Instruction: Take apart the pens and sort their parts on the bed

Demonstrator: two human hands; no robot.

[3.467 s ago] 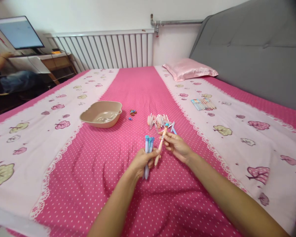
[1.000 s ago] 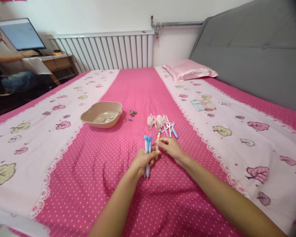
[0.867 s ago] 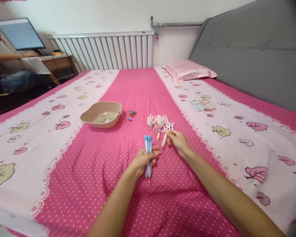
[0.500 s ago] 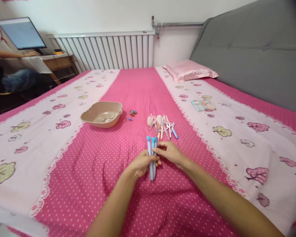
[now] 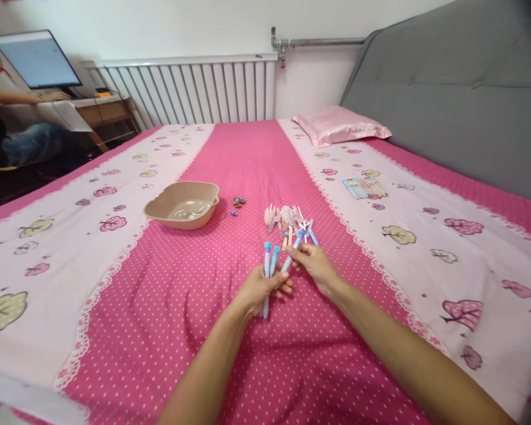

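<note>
My left hand (image 5: 257,290) is closed around slim pale-lilac markers (image 5: 267,264) with blue and turquoise caps, their capped ends pointing away from me. Between the thumb and fingers of my right hand (image 5: 315,267) is another blue-capped marker (image 5: 294,250), tilted to the right. Its lower end meets the thumb of my left hand, and I cannot tell whether that hand grips it too. Just beyond my hands lies a loose pile of pink, white and orange pens (image 5: 285,217), with a blue marker (image 5: 314,236) at its right side.
A beige plastic basin (image 5: 159,213) stands on the bed to the left, beside some small brown and blue pieces (image 5: 238,202). To the right lies a row of colored pens (image 5: 365,188). A pink pillow (image 5: 338,126) is farther back. Another person's arm (image 5: 13,94) rests at a desk.
The blue-capped marker by my right hand has swung away from the bunch, tilting to the right. The markers in my left hand have spread apart. My right hand has shifted slightly right.
</note>
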